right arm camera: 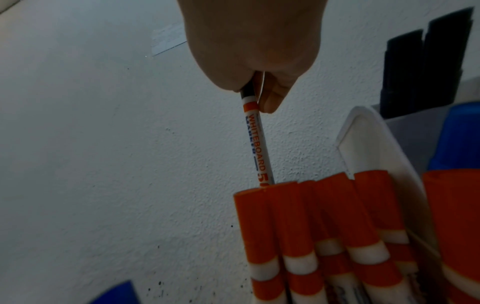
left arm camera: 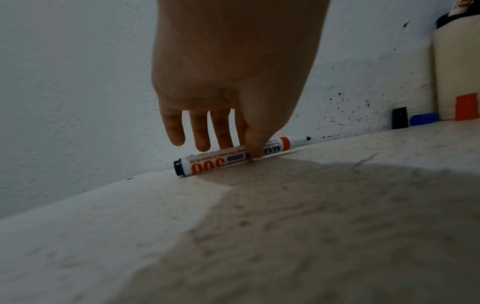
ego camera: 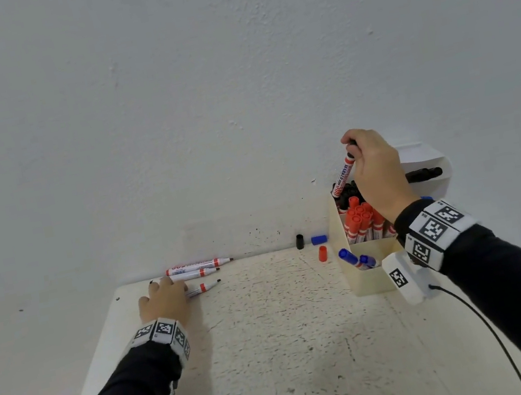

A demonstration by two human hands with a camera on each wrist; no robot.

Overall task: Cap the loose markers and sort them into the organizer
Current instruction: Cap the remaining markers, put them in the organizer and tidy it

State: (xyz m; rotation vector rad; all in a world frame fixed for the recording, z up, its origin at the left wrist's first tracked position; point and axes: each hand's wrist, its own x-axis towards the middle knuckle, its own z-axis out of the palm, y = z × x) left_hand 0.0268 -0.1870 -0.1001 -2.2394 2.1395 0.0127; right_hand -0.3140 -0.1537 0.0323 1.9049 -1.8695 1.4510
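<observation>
My right hand (ego camera: 352,146) grips the black cap end of a whiteboard marker (ego camera: 344,175) and holds it nearly upright over the back of the cream organizer (ego camera: 367,279). In the right wrist view the marker's (right arm camera: 257,144) lower end is hidden behind red-capped markers (right arm camera: 311,216). My left hand (ego camera: 164,291) rests at the table's far left on the nearest of three uncapped markers (ego camera: 205,287). In the left wrist view, the thumb (left arm camera: 253,148) and fingers pinch that marker (left arm camera: 215,162), which lies on the table. Loose black (ego camera: 300,241), blue (ego camera: 318,239) and red (ego camera: 322,253) caps sit left of the organizer.
The organizer stands at the table's far right against the wall, holding black markers (ego camera: 348,192) at the back, red ones (ego camera: 364,220) in the middle and blue ones (ego camera: 355,259) in front. A white box (ego camera: 428,167) with black markers stands behind it. A cable (ego camera: 483,325) trails off my right wrist.
</observation>
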